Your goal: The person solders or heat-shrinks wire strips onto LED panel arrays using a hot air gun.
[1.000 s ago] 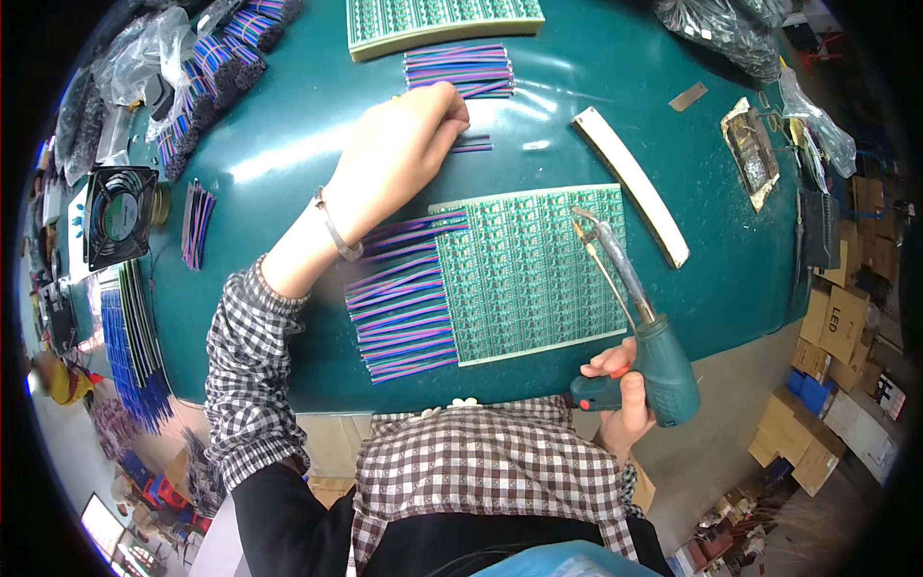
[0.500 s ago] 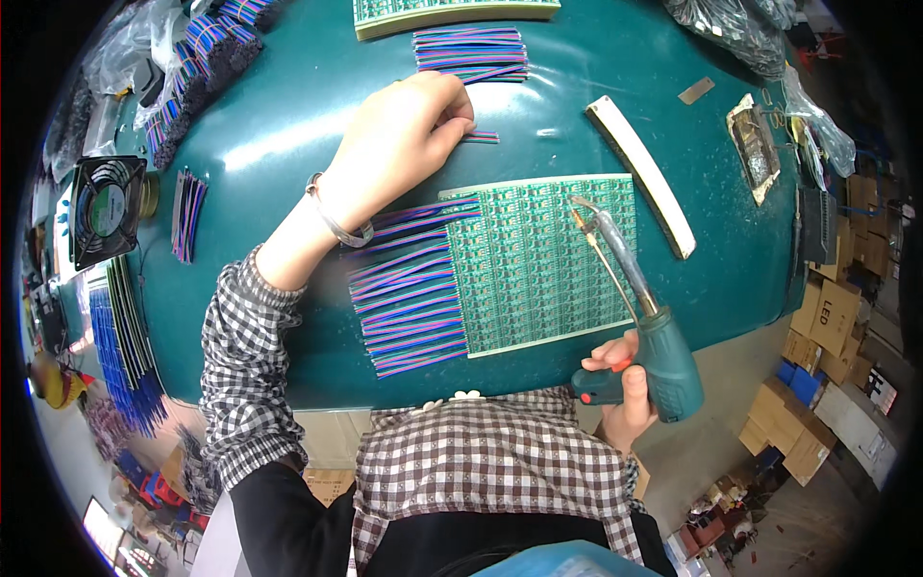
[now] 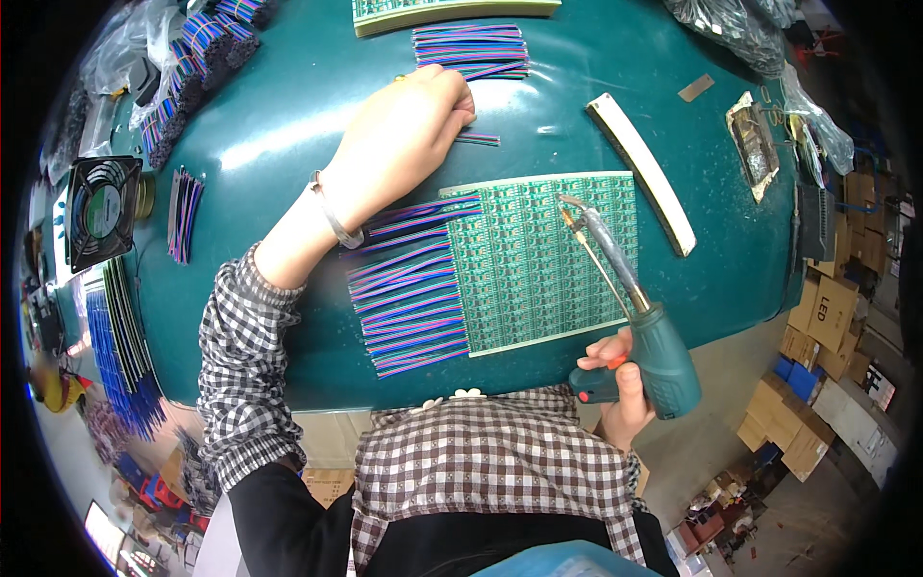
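My left hand [image 3: 409,125] is closed, its fingers curled downward over a short piece of striped ribbon wire [image 3: 481,139]; the wire's free end sticks out to the right, and the fingertips are mostly hidden. My right hand [image 3: 625,389] grips a green soldering gun [image 3: 666,361] by its handle, fingers near the red trigger. The gun's bent metal tip and thin feed tube point over a green circuit board panel [image 3: 524,279]. Along the panel's left edge lies a row of multicoloured ribbon wires [image 3: 409,317].
Beyond my left hand lie a wire pile [image 3: 471,50] and a stack of panels [image 3: 457,17]. A curved white-topped bar [image 3: 642,178] is right of the panel. A black fan [image 3: 104,212] and wire bundles [image 3: 186,216] stand left. A wrapped dark block [image 3: 753,149] lies far right.
My left hand has shifted slightly and its fingers have curled further under. The soldering gun has moved a little to the left, its tip farther over the panel.
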Available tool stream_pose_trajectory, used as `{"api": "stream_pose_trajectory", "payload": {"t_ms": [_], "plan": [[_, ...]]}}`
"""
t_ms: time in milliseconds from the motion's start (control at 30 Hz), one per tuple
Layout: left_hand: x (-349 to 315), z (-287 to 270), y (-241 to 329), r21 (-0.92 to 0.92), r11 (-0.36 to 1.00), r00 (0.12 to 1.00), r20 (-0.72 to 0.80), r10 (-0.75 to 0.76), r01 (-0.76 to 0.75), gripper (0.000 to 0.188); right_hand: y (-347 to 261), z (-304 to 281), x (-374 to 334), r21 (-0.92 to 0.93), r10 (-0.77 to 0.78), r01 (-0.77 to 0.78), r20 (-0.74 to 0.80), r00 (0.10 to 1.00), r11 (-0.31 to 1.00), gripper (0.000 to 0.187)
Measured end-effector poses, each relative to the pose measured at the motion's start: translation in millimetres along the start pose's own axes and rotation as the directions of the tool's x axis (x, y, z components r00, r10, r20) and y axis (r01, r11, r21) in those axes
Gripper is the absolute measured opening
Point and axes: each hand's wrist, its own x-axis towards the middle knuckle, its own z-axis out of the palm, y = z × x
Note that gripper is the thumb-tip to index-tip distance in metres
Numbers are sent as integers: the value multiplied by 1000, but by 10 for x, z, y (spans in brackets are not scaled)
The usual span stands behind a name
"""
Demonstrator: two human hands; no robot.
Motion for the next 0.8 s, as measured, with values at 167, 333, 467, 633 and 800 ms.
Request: {"api": "stream_pose_trajectory", "payload": {"t_ms": [167, 333, 467, 633, 800], "plan": [[9, -44, 14, 58, 993, 992, 71, 103, -107, 10, 2, -12, -5, -14, -18, 18, 20, 1000, 1000, 38], [53, -51, -46, 71, 991, 983, 150, 105, -117, 11, 29, -26, -24, 6, -26, 26, 18, 999, 1000, 39], [9, -12, -86, 45, 984, 984, 37, 172, -173, 10, 29, -15, -47, -5, 1, -1, 11, 1000, 1000, 40], [-68, -200, 54, -4, 993, 979, -170, 113, -115, 9, 13, -1, -32, -18, 28, -27, 35, 999, 999, 41], [-599, -326, 542, 38, 984, 984, 34, 172, -173, 27, 5, 7, -36, -35, 46, -45, 19, 999, 998, 43]]}}
